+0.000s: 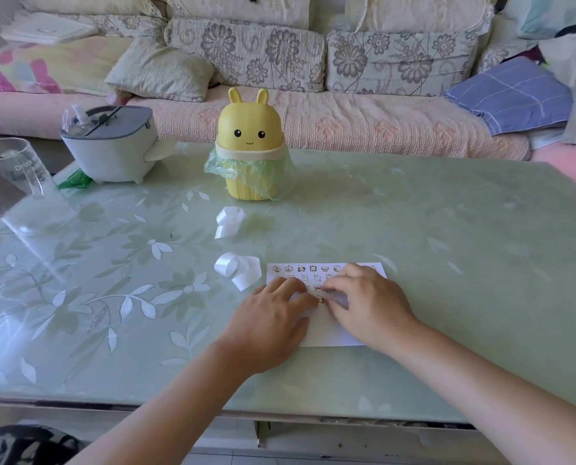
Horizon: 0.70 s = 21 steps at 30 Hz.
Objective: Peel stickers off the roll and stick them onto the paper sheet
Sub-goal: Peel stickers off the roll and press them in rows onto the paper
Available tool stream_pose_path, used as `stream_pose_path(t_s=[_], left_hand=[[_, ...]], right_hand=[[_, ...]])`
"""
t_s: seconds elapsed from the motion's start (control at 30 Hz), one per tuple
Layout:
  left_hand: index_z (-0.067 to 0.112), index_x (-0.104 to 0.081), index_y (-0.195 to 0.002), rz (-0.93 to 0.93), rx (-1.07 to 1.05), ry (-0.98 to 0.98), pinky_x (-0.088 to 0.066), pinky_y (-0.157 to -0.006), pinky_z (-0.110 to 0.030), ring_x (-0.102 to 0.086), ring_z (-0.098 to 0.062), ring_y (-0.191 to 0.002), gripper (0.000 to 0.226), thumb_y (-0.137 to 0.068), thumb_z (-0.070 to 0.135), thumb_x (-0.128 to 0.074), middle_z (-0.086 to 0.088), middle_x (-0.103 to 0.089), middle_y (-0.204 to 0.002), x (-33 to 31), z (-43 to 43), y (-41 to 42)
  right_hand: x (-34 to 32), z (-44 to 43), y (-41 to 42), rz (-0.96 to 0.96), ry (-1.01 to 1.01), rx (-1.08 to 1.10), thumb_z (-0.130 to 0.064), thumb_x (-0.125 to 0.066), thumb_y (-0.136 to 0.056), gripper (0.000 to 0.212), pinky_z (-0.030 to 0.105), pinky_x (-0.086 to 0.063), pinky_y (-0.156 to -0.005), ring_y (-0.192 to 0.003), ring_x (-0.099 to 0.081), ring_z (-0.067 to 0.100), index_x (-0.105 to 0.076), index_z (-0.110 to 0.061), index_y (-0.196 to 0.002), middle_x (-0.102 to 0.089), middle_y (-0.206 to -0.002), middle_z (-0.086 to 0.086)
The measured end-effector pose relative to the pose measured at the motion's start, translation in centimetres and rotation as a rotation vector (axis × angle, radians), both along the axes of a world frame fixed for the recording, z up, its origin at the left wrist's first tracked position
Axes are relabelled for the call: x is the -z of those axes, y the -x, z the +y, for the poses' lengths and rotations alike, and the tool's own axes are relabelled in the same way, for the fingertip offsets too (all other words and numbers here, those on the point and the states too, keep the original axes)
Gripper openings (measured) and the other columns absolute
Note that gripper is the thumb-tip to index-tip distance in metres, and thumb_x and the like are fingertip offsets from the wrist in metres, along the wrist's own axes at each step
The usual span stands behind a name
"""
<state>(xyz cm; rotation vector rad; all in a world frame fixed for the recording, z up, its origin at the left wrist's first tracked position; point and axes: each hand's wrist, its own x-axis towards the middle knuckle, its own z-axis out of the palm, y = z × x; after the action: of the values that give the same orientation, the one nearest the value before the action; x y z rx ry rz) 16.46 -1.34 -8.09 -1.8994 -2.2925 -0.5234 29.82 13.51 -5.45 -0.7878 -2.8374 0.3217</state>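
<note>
You are pressing a sticker onto the paper sheet [330, 330]; both hands, left hand [273, 317] and right hand [367, 297], are lying flat, grasping nothing. Next, reach left of the sheet for the curled strip [237, 268].

Home living room, floral-upholstered sofa [263, 58] with cushions and folded blankets, low table [414, 229] under leaf-print cover, yellow bunny-shaped bin [250, 129], grey tissue box [112, 146]
</note>
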Motion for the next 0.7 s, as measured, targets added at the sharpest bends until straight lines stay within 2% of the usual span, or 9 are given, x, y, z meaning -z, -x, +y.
stream_pose_path(t_s=[0.13, 0.2, 0.3, 0.5, 0.6, 0.7], left_hand=[[0.027, -0.056, -0.13, 0.019, -0.016, 0.043, -0.049, -0.087, -0.031, -0.053, -0.017, -0.108, 0.047, -0.092, 0.047, -0.039, 0.007, -0.055, -0.12, 0.1, 0.0, -0.2], [0.026, -0.053, -0.135, 0.032, -0.021, 0.081, -0.047, -0.09, -0.031, -0.05, -0.017, -0.115, 0.054, -0.093, 0.053, -0.033, 0.007, -0.052, -0.125, 0.0, 0.0, -0.5], [0.025, -0.05, -0.139, 0.038, -0.021, 0.109, -0.047, -0.091, -0.031, -0.048, -0.017, -0.12, 0.059, -0.092, 0.056, -0.028, 0.006, -0.05, -0.129, -0.1, 0.0, -0.7], [0.036, -0.061, -0.128, 0.015, 0.042, 0.091, -0.055, -0.073, -0.035, -0.057, -0.02, -0.108, 0.048, -0.09, 0.054, -0.038, 0.002, -0.057, -0.121, -0.4, 0.0, 0.2], [0.042, -0.06, -0.127, -0.036, 0.065, 0.097, -0.054, -0.079, -0.035, -0.056, -0.02, -0.11, 0.044, -0.09, 0.057, -0.04, 0.001, -0.055, -0.126, -0.5, -0.3, 0.3], [0.038, -0.054, -0.133, -0.031, 0.012, 0.111, -0.048, -0.085, -0.031, -0.053, -0.016, -0.114, 0.05, -0.091, 0.058, -0.035, 0.006, -0.051, -0.129, -0.6, -0.3, -0.3]], right_hand=[[1.5, -0.3, -1.9, 0.004, -0.159, -0.168, -0.042, -0.045, -0.09, 0.041, 0.036, -0.048, -0.084, -0.105, -0.055, 0.022, -0.068, -0.028, -0.121, -0.059, -0.117, -0.005], [1.9, -0.4, -2.5, -0.032, -0.177, -0.193, -0.045, -0.042, -0.091, 0.048, 0.038, -0.047, -0.089, -0.114, -0.054, 0.023, -0.064, -0.027, -0.129, -0.059, -0.127, -0.003], [1.8, -0.4, -3.2, -0.057, -0.144, -0.208, -0.048, -0.042, -0.09, 0.05, 0.039, -0.047, -0.094, -0.12, -0.053, 0.023, -0.064, -0.028, -0.131, -0.058, -0.136, -0.002], [1.4, 0.0, -3.6, 0.003, -0.043, -0.211, -0.047, -0.044, -0.09, 0.041, 0.041, -0.047, -0.097, -0.122, -0.054, 0.018, -0.069, -0.037, -0.121, -0.059, -0.139, -0.008], [1.0, 0.2, -3.3, 0.073, 0.02, -0.167, -0.047, -0.043, -0.088, 0.043, 0.039, -0.046, -0.098, -0.12, -0.055, 0.014, -0.071, -0.032, -0.118, -0.063, -0.132, -0.012], [0.7, 0.1, -3.0, 0.017, 0.004, -0.179, -0.053, -0.036, -0.089, 0.056, 0.036, -0.043, -0.099, -0.122, -0.051, 0.015, -0.06, -0.028, -0.134, -0.059, -0.131, -0.01]])
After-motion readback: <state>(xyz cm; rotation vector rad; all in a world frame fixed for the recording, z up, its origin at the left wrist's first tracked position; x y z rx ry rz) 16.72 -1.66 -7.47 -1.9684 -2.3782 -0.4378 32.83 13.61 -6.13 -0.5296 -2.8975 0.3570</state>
